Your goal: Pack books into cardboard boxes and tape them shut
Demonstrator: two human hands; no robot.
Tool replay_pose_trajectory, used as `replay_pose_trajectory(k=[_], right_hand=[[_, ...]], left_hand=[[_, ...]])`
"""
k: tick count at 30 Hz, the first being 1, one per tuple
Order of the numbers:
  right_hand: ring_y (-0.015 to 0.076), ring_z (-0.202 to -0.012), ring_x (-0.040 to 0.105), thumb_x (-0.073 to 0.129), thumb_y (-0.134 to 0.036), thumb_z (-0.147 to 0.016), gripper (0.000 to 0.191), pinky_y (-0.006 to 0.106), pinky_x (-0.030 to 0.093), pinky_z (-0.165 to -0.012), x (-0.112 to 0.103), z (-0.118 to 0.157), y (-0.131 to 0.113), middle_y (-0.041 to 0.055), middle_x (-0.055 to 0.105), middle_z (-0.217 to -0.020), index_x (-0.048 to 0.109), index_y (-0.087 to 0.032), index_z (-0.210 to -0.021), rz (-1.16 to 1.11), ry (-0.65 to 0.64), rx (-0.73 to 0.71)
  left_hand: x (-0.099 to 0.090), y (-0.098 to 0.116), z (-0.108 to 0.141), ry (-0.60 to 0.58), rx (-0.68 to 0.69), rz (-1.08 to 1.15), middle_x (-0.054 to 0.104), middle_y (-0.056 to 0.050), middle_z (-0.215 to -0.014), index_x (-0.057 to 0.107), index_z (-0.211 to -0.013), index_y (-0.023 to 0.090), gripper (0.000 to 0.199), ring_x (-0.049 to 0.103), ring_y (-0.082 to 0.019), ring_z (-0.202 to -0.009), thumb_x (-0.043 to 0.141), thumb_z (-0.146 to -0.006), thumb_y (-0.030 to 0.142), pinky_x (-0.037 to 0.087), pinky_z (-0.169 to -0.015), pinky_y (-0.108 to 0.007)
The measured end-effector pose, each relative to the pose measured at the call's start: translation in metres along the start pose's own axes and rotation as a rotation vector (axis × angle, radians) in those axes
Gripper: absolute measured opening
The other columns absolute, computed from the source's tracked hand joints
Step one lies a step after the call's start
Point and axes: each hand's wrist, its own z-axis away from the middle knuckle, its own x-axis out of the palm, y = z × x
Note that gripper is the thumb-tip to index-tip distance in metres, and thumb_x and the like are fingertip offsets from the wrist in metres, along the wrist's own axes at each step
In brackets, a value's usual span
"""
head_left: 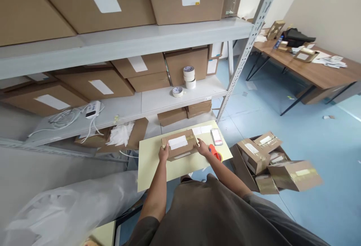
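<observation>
A brown cardboard box (173, 152) with a white label (177, 142) on its top lies on a pale yellow table (152, 171). Clear tape runs over its right end. My left hand (164, 152) grips the box at its left end, thumb up along the near corner. At the right end my right hand (202, 147) holds it, fingers against the side. Just right of that hand sits a red tape dispenser (214, 151) with a yellow-rimmed roll. Behind it lies a blurred-out flat item (216, 136), beside a white paper sheet (201, 129).
A grey metal shelf (183, 101) rises ahead, loaded with cartons, white tape rolls (189, 77) and a power strip (93, 109). A big open carton (242, 167) of taped boxes stands on the blue floor at right. Grey plastic wrap (84, 201) bulges at left; a wooden desk (318, 69) stands farther off.
</observation>
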Motion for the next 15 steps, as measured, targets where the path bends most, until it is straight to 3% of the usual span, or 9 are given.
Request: replay_pose_trajectory(k=[5,9,12,15], right_hand=[[0.0305,-0.143,0.052,0.058,-0.034,-0.098,0.063,0.043,0.041,-0.12,-0.032,0.023,0.044,0.0162,0.056,-0.155,0.049,-0.02,-0.158,0.1,0.29,-0.05],[0.031,-0.139,0.054,0.059,-0.036,-0.099,0.056,0.039,0.044,-0.113,-0.051,0.042,0.082,0.0165,0.059,-0.151,0.055,-0.019,-0.152,0.18,0.353,0.03],[0.0309,-0.125,0.064,0.06,-0.041,-0.1,0.042,0.035,0.049,-0.1,-0.049,0.05,0.097,0.0177,0.07,-0.135,0.068,-0.017,-0.134,0.231,0.276,0.195],[0.0312,-0.112,0.07,0.062,-0.045,-0.1,0.035,0.033,0.05,-0.092,-0.034,0.051,0.104,0.0193,0.077,-0.114,0.077,-0.014,-0.108,0.271,0.066,0.345]], left_hand=[[0.007,-0.008,0.006,0.059,0.04,-0.101,0.079,-0.018,-0.12,0.069,-0.12,0.019,0.049,0.074,-0.035,-0.114,0.046,-0.103,0.059,0.056,-0.086,-0.038],[0.012,-0.008,0.011,0.034,0.056,-0.122,0.079,-0.019,-0.122,0.07,-0.123,0.018,0.05,0.074,-0.037,-0.116,0.048,-0.103,0.057,0.056,-0.091,-0.041],[0.015,-0.006,0.012,0.006,0.084,-0.119,0.078,-0.018,-0.126,0.067,-0.134,0.018,0.054,0.072,-0.036,-0.12,0.049,-0.103,0.058,0.056,-0.096,-0.041],[0.017,-0.003,0.015,0.032,0.082,-0.112,0.076,-0.017,-0.133,0.045,-0.161,0.018,0.073,0.072,-0.036,-0.121,0.051,-0.102,0.06,0.056,-0.097,-0.042]])
